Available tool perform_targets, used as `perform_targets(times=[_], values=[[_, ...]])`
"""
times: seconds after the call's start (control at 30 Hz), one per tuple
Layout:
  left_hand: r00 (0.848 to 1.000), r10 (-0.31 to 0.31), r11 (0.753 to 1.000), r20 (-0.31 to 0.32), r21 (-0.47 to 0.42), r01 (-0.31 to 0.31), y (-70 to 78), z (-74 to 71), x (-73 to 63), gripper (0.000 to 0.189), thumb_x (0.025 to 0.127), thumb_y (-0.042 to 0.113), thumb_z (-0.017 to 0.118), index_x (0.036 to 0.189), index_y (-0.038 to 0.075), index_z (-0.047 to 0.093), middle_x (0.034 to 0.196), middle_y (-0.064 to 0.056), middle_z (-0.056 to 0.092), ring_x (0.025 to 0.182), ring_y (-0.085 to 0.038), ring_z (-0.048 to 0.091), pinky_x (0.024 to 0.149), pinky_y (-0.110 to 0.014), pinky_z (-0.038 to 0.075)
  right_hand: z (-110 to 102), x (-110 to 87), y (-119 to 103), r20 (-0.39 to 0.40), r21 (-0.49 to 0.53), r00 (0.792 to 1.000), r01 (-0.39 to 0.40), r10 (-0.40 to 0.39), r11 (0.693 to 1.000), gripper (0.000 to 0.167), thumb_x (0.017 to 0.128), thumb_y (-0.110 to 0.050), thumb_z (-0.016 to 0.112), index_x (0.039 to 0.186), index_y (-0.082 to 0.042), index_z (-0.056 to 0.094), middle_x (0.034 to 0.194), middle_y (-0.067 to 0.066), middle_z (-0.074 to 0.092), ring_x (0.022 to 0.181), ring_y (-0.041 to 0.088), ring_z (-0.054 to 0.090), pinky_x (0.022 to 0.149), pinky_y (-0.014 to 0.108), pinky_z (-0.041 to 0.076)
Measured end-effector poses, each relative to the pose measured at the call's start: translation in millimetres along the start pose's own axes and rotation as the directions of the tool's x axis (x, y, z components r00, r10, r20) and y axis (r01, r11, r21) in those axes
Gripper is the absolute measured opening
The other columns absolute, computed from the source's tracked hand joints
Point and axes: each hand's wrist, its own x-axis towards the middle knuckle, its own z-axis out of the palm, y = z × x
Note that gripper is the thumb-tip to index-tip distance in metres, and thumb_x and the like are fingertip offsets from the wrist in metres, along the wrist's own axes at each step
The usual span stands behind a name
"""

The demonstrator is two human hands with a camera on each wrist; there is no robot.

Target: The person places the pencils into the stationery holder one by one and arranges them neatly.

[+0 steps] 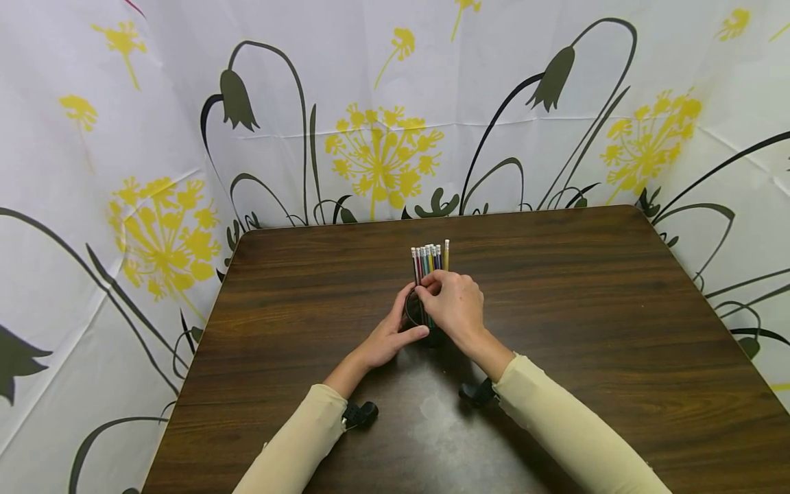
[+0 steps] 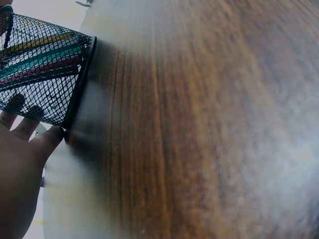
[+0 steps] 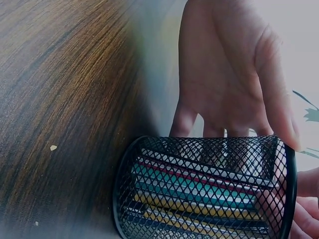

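A black wire-mesh pencil cup (image 3: 199,191) stands upright on the table, with several pencils (image 1: 429,258) in it, eraser ends up. Around its left side my left hand (image 1: 390,334) holds it, thumb near the rim and fingers along the far side. In the left wrist view, the fingers of that hand (image 2: 25,159) lie against the mesh close to the base. My right hand (image 1: 458,305) is over the mouth of the cup, thumb and fingertips pinching a pencil at the left of the bunch. Its fingers (image 3: 306,211) show at the rim in the right wrist view.
The cup is near the middle of a dark wood-grain table (image 1: 296,274). Behind and beside the table hangs a white cloth (image 1: 345,62) printed with yellow and grey-green flowers. Small pale specks (image 3: 53,148) lie on the tabletop near the cup.
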Motion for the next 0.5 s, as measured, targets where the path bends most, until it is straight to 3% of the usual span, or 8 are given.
perform_targets(times=[0.17, 0.5], values=[[1.0, 0.004, 1.0, 0.005, -0.023, -0.004, 0.0, -0.1, -0.6, 0.079, 0.099, 0.007, 0.056, 0.157, 0.014, 0.003, 0.158, -0.02, 0.019, 0.14, -0.038, 0.029, 0.11, -0.057, 0.027, -1.1, 0.6, 1.5, 0.013, 0.024, 1.0, 0.014, -0.014, 1.0, 0.008, 0.082, -0.026, 0.079, 0.08, -0.018, 0.076, 0.068, -0.01, 0.068, 0.056, 0.009, 0.059, 0.047, 0.032, 0.044], [0.999, 0.035, 0.999, 0.002, -0.04, -0.035, 2.4, -0.3, 0.9, 0.08, 0.097, 0.004, 0.057, 0.156, 0.01, 0.003, 0.159, -0.02, 0.015, 0.143, -0.038, 0.023, 0.111, -0.06, 0.023, -5.9, 2.9, 10.5, 0.009, 0.17, 0.997, 0.074, -0.077, 0.983, 0.008, 0.084, -0.02, 0.078, 0.078, -0.016, 0.073, 0.065, -0.009, 0.066, 0.056, 0.005, 0.057, 0.05, 0.028, 0.046]])
